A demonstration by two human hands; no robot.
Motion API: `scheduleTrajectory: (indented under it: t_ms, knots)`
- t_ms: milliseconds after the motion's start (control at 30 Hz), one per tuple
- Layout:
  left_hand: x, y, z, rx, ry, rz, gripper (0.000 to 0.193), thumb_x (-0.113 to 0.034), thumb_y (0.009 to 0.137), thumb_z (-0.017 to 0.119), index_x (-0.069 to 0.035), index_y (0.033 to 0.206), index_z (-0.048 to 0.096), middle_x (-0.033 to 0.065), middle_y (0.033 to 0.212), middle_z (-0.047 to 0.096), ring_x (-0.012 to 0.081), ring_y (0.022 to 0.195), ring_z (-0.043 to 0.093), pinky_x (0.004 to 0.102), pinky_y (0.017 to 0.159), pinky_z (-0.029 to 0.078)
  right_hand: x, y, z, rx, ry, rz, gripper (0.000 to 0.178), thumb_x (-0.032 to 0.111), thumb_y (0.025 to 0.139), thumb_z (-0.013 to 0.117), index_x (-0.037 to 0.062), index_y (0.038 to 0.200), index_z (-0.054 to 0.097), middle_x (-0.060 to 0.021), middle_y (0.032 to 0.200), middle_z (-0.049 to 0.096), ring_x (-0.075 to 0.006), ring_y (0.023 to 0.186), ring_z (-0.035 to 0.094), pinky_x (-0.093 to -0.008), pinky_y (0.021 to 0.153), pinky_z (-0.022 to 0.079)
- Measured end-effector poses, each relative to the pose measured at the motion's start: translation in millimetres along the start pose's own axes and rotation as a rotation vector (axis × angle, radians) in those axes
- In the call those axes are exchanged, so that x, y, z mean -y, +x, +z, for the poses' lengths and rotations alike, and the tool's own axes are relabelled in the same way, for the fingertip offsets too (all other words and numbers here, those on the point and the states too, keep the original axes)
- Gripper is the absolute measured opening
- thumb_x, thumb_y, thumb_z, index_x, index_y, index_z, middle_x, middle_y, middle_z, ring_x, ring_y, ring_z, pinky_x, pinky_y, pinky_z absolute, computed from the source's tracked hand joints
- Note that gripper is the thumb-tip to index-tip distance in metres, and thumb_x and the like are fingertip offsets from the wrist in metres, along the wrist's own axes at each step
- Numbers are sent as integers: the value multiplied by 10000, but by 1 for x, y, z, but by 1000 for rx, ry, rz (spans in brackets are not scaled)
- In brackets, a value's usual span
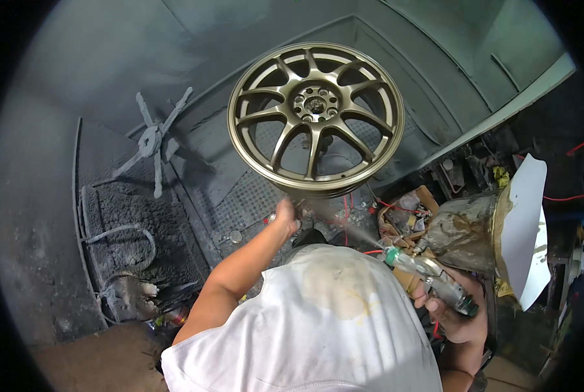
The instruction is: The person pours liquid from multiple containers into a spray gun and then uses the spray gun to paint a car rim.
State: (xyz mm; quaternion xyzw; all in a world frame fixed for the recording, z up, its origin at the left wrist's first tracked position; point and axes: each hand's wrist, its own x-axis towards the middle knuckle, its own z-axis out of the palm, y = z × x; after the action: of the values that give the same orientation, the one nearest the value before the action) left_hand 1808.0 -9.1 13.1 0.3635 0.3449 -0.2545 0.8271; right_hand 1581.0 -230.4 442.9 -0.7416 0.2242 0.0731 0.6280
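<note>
A bronze-coloured multi-spoke car wheel rim is held up in front of me, face up and slightly tilted. Just below its near edge is my left hand, its fingers curled; what they hold, if anything, is hidden. At the lower right, my right hand is wrapped round a spray gun with a green front end. A pale mist streams from its nozzle up and left, toward the underside of the wheel rim. A paint cup, stained and metallic, with a white paper sheet round its mouth, is joined to the gun.
A grey, paint-crusted stand with several arms is at the left. Below it lies a rough, dark filter-like panel with a bent pipe. A cardboard box of scraps sits beside the gun. Red hoses trail nearby. Grey walls enclose the far side.
</note>
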Motion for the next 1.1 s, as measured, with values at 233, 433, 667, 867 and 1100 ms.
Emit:
scheduleTrajectory:
  t_ms: [233, 433, 667, 867, 1100]
  knots:
    - [-43, 45, -44, 67, 216, -57, 203, -131, 966, 468, -31, 1017, 636, 119, 963, 678, 256, 886, 649, 388, 749, 531, 12, 13, 3, -252, -110, -131, 721, 405, 829, 824, -103, 1290, 600, -78, 886, 684, -147, 751, 650, -273, 683, 517]
    - [-82, 72, -42, 47, -6, 47, 241, -164, 983, 468, -9, 1071, 630, 133, 1048, 667, 272, 931, 641, 410, 847, 523, 15, 21, -14, -13, 46, -56, 575, 85, 858, 799, -98, 1357, 579, -144, 981, 727, -164, 884, 688, -292, 865, 554]
    - [-23, 20, 16, 109, 215, -57, 321, -92, 977, 454, 13, 1249, 588, 186, 1220, 650, 316, 1035, 651, 447, 880, 532, 21, 38, 0, -243, -76, -60, 724, 345, 806, 859, -99, 1307, 584, -116, 905, 696, -169, 756, 666, -283, 698, 534]
    - [-32, 3, 6, 220, 471, -170, 332, -48, 943, 452, 34, 1211, 630, 168, 1177, 687, 286, 991, 667, 394, 816, 559, 11, 32, -13, -69, 1, 25, 687, 305, 796, 860, -113, 1276, 603, -116, 903, 707, -174, 773, 675, -281, 641, 523]
    - [-83, 62, -32, -51, 168, 86, 199, -97, 958, 479, -17, 891, 648, 129, 843, 662, 273, 757, 654, 391, 721, 564, 11, 33, -6, -197, -101, -117, 684, 330, 845, 826, -112, 1307, 583, -107, 887, 697, -164, 768, 664, -282, 706, 531]
